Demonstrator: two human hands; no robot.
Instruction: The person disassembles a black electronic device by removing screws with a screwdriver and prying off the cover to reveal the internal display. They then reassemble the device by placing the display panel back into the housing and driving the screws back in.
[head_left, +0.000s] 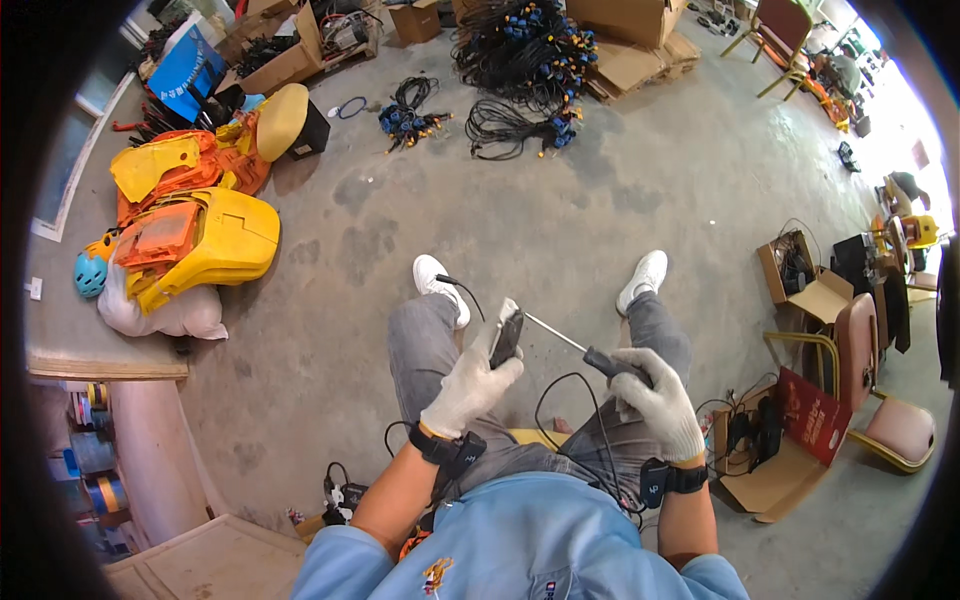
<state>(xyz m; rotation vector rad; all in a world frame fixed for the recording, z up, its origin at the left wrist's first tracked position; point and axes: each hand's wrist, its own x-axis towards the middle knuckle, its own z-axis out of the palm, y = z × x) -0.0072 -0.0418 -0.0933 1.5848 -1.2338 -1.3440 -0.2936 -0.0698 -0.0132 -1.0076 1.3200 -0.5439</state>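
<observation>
Flanking the hands (565,385): open cardboard box (775,470), yellow plastic shells (200,235)

Small black device (507,338) upright, screwdriver (585,352) tip touching it.

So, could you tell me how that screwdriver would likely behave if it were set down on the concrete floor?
The screwdriver in the right hand has a thin straight metal shaft, so it is probably stiff. Its dark handle looks rounded, so it may well roll on the floor. It seems light, since one gloved hand holds it level.
</observation>
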